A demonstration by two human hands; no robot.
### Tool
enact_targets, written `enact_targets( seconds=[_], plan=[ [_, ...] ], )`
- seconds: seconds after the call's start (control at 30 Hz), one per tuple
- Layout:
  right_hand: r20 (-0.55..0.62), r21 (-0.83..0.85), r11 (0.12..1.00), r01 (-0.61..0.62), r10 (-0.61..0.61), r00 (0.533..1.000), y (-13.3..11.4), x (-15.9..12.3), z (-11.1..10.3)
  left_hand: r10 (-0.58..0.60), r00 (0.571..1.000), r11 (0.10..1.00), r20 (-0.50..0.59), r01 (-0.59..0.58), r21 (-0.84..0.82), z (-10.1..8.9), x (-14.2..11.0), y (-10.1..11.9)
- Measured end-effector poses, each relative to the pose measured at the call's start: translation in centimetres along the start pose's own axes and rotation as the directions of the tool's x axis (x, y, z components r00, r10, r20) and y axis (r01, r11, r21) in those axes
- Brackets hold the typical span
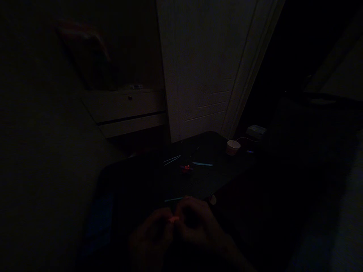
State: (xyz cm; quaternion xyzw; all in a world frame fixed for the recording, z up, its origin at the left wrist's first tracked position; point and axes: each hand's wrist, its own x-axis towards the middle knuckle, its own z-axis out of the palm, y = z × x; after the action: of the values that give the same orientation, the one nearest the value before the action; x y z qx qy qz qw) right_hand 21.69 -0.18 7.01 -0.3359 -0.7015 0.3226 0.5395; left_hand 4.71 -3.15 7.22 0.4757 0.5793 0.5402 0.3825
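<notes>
Both hands meet low in the middle of the view, in very dim light. Between their fingertips is a small orange-red piece, too dark to tell its kind. My left hand is closed in a pinch on its left side. From the right, my right hand pinches the same piece. Just beyond the fingers, a thin teal strip lies on the dark table. Farther back sits a small red and dark object, its shape unclear.
A blue knife-shaped tool and two thin pale sticks lie on the table. At its back right stands a paper cup. Behind are a pale door and a drawer unit. A white box is at the right.
</notes>
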Motion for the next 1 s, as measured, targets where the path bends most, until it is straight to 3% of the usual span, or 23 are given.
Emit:
enact_targets(
  seconds=[0.1,0.17,0.27,0.4,0.5,0.63,0.73,0.77,0.83,0.93,1.0],
  plan=[
    [0.014,-0.033,0.997,0.069,-0.069,0.998,0.6,-0.3,0.4,-0.015,1.0,1.0,0.001,0.015,-0.003,0.3,-0.2,-0.3],
    [-0.032,-0.035,0.998,0.047,-0.049,0.998,0.7,-0.5,1.0,-0.031,0.999,0.999,-0.009,0.031,-0.026,0.4,-0.4,-0.4],
    [-0.076,0.085,0.989,-0.119,0.125,0.989,0.4,-0.7,1.6,-0.065,0.998,0.996,-0.003,0.065,-0.056,0.3,-0.5,-0.4],
    [0.043,0.376,0.847,-0.376,0.39,0.92,-0.4,-0.4,1.7,-0.169,0.986,0.976,-0.002,0.167,-0.14,0.3,-0.3,-0.4],
    [0.074,0.468,0.76,-0.451,0.475,0.877,-0.8,-0.1,1.6,-0.268,0.963,0.938,-0.023,0.255,-0.234,0.6,0.0,-0.2],
    [0.028,0.462,0.768,-0.444,0.487,0.873,-1.4,-0.2,1.7,-0.345,0.939,0.861,-0.018,0.308,-0.405,1.7,0.2,0.5],
    [-0.043,0.384,0.854,-0.351,0.396,0.917,-1.7,-0.5,2.1,-0.332,0.943,0.821,0.033,0.305,-0.483,2.6,-0.2,0.5],
    [-0.103,0.305,0.912,-0.273,0.317,0.943,-1.6,-0.5,2.2,-0.325,0.945,0.824,0.032,0.299,-0.482,2.6,-0.4,0.3],
    [-0.225,0.056,0.998,-0.03,0.042,0.973,-1.1,-0.7,2.3,-0.314,0.949,0.845,0.015,0.287,-0.451,2.4,-1.1,-0.3],
    [-0.205,-0.247,0.911,0.33,-0.382,0.901,0.0,-0.6,1.8,-0.246,0.968,0.925,-0.053,0.218,-0.311,1.5,-1.8,-0.8],
    [-0.129,-0.314,0.855,0.413,-0.47,0.873,0.6,-0.5,1.0,-0.195,0.977,0.96,-0.082,0.174,-0.219,0.9,-2.0,-0.4]
  ],
)
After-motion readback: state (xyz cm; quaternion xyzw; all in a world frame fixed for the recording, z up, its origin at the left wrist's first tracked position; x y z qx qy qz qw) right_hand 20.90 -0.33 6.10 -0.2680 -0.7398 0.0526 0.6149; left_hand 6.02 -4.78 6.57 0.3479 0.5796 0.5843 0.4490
